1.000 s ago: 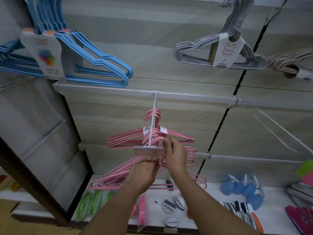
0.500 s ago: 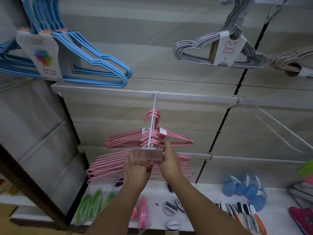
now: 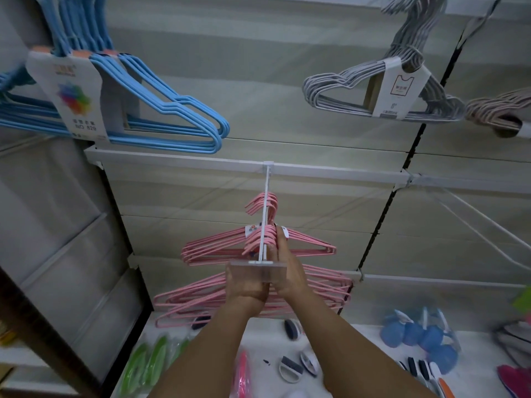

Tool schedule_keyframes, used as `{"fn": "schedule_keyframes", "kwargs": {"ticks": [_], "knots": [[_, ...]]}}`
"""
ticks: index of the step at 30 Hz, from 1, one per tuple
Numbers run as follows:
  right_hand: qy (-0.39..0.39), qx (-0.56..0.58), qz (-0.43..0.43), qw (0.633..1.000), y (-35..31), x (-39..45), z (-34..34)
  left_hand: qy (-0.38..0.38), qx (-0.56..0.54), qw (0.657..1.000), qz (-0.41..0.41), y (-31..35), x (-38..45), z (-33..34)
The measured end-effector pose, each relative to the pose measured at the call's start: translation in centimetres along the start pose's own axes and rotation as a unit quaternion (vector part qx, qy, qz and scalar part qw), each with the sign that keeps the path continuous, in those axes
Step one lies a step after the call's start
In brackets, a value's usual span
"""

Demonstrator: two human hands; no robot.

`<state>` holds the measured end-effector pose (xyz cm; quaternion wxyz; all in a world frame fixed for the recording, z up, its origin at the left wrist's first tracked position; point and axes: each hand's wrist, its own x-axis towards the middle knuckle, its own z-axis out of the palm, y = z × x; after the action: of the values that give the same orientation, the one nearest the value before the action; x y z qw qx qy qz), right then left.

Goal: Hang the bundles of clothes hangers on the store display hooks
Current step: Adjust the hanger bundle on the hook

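Pink hanger bundle (image 3: 253,297) now higher vs 0.5s ago, both hands' fingers (image 3: 280,242) pinching it at hook (image 3: 263,225).

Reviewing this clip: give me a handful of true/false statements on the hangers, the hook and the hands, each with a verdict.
1. A pink hanger bundle already hangs on the white display hook. True.
2. The right hand reaches up beside the hook, touching pink hangers. True.
3. The blue hanger bundle hangs at the upper right. False: it hangs at the upper left; the grey hanger bundle is at the upper right.
4. The left hand rests on the bottom shelf. False: it is raised, just below the hook's clear price tag holder.
5. The lower pink bundle is blue. False: pink.
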<state>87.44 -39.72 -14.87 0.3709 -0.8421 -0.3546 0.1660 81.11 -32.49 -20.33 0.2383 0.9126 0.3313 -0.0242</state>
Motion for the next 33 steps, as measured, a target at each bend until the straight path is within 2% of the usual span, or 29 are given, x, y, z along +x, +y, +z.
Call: {"fn": "schedule_keyframes", "kwargs": {"ticks": [1,3,8,14,19,21,23,26,29,31,33], "knots": [[0.004,0.009,-0.006,1.0,0.0,0.4,0.0,-0.029,-0.03,0.999,0.003,-0.2,0.3,-0.1],[0.005,0.021,-0.014,1.0,0.1,1.2,0.4,-0.003,-0.034,0.999,0.019,-0.5,0.9,-0.8],[0.028,0.069,-0.005,0.997,1.1,3.6,1.4,0.027,0.112,0.992,0.055,0.1,1.3,-3.0],[0.026,0.056,0.04,0.997,0.1,4.0,0.5,0.063,0.022,0.996,0.064,0.5,2.3,-3.5],[0.047,0.06,0.054,0.996,0.0,3.2,0.2,0.099,0.021,0.993,0.062,-0.1,2.1,-2.9],[0.051,0.075,0.071,0.993,-0.2,2.8,0.0,0.117,-0.031,0.991,0.054,-0.5,2.0,-2.5],[0.057,0.081,0.098,0.99,-0.3,2.1,-0.4,0.13,-0.131,0.982,0.036,-0.8,1.2,-2.1],[0.049,0.061,0.129,0.989,0.0,0.3,-1.5,0.153,-0.256,0.954,-0.025,-0.8,-1.9,-1.0],[0.028,0.039,0.158,0.986,1.2,-1.9,-3.1,0.109,-0.207,0.968,-0.087,0.0,-5.4,-1.0],[0.031,0.029,0.179,0.983,2.5,-3.4,-4.9,0.036,-0.121,0.99,-0.064,1.3,-6.4,-1.0],[0.05,0.025,0.192,0.98,4.0,-5.0,-7.0,0.0,-0.074,0.997,-0.028,3.3,-6.5,-0.8]]}}
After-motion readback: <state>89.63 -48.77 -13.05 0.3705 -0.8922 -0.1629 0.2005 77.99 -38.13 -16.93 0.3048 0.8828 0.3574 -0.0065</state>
